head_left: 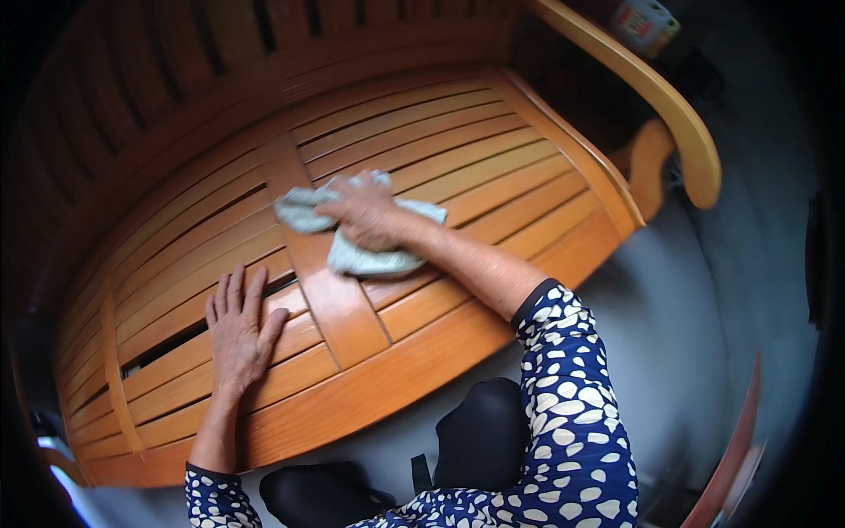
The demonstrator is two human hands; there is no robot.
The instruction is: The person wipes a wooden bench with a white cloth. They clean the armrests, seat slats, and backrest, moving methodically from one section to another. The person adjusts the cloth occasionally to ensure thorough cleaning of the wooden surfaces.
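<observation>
A slatted wooden bench (431,308) spreads out in front of me, its seat boards a glossy orange-brown. My right hand (365,211) presses a crumpled pale green-white cloth (370,260) onto the seat, over the wide cross board and the slats beside it. Part of the cloth is bunched under the palm, and its ends stick out on both sides. To the left, my left hand (238,330) lies flat on the slats with the fingers stretched out, holding nothing. Dark gaps show between some boards near it.
The bench's slatted backrest (176,53) rises along the far side. A curved wooden armrest (669,97) stands at the right end, with a pale container (645,25) beyond it. My dark-clad knees (482,431) are close to the front edge, above a grey floor (669,290).
</observation>
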